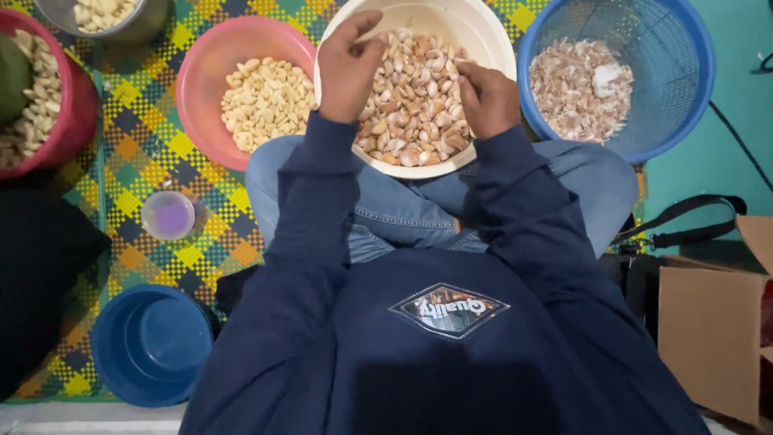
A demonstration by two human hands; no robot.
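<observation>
Here, at far left, a red bowl [76,105] of unpeeled cloves is seen at the frame edge, with a metal pot [137,24] of pale cloves above it. Lower down, a small clear cup [167,215] with purple inside and an empty blue bowl [150,345] are set on a checked woven mat [153,153] of yellow, green and orange. A pink bowl [211,56] of peeled garlic cloves [266,101] is placed just beside the person's knee.

Centrally, a cream bowl [483,36] is held on the lap, filled with unpeeled garlic cloves [411,113]; their long axes are scattered in all directions, none shared. The left hand [348,68] is raised over the bowl's left rim, fingers curled with tips pinched together; whether a clove is pinched cannot be told. The right hand [487,98] is closed loosely over the heap, fingertips touching the cloves; its contents cannot be told.

To the right, a blue mesh basket [676,48] of papery garlic skins [580,89] is noted, standing on a teal floor [725,145]. A black strap [684,213] and a cardboard box [713,338] are recorded at far right.
</observation>
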